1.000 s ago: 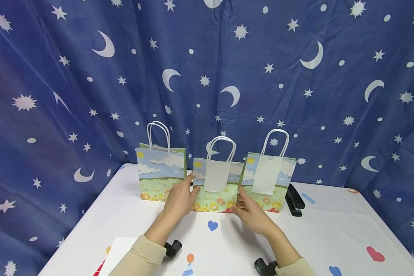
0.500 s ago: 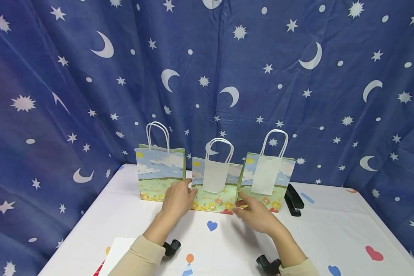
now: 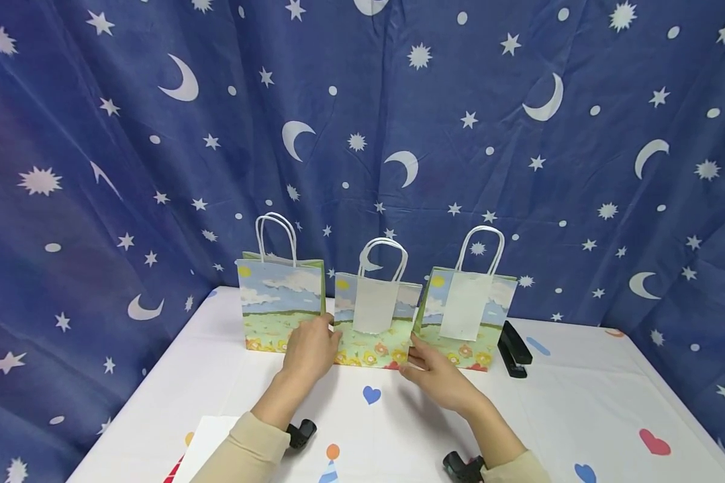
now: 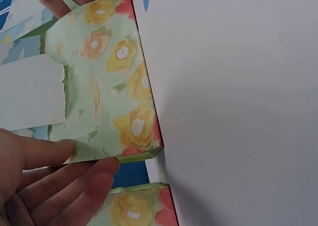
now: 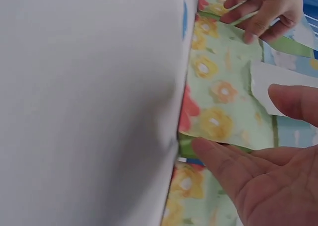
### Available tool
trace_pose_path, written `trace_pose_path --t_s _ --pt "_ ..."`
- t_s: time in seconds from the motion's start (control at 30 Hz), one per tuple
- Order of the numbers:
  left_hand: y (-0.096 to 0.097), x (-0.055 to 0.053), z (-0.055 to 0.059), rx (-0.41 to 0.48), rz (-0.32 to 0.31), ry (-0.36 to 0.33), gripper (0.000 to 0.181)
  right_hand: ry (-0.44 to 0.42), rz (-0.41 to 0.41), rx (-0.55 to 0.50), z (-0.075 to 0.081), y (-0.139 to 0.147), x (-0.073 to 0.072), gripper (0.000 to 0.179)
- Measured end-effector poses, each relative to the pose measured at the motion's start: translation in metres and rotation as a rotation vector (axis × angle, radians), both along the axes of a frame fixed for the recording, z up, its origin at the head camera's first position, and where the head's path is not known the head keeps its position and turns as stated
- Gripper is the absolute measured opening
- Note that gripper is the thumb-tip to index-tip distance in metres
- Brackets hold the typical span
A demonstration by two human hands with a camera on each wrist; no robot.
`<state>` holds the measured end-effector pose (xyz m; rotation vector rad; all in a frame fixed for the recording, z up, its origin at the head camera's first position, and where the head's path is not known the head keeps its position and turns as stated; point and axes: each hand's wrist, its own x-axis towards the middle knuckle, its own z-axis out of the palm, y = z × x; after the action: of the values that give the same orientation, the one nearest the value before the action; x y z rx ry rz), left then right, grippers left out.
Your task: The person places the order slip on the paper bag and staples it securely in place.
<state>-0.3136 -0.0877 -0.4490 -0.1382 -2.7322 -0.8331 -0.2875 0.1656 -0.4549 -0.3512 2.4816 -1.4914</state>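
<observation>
A small paper gift bag [image 3: 368, 349] with a flower meadow print, twisted white handles and a white paper slip [image 3: 376, 305] on its front stands between two similar bags. My left hand [image 3: 310, 349] holds its left edge, thumb [image 4: 47, 151] on the front and fingers along the side. At the right side, my right hand [image 3: 438, 379] touches the green side fold with fairly straight fingers [image 5: 223, 161]; its thumb [image 5: 295, 102] stands apart from the front face. The left bag [image 3: 280, 315] shows no slip, while the right bag [image 3: 500, 315] has one hanging from its handle.
A black stapler [image 3: 513, 349] lies right of the bags. White paper [image 3: 208, 436] lies at the front left, partly under the left sleeve [image 3: 250, 446]. Behind the table stands a blue star-and-moon curtain [image 3: 362, 134]; the white tablecloth [image 3: 556, 402] has printed hearts.
The middle bag has shifted slightly left, and its right bottom corner has gone back a little. My right hand moved left along with it; the left hand stayed nearly in place.
</observation>
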Motion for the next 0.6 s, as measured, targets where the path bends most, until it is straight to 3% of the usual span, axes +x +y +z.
trace_pose_path --t_s 0.33,0.6 --pt "-0.0002 -0.0013 0.0001 0.053 0.005 -0.026 0.020 -0.006 -0.020 0.059 0.0040 0.0002 0.0003 0.079" --pt "0.0007 -0.0024 -0.0017 0.066 0.001 -0.010 0.026 -0.006 -0.022 0.017 0.0006 0.0001 0.0009 0.077"
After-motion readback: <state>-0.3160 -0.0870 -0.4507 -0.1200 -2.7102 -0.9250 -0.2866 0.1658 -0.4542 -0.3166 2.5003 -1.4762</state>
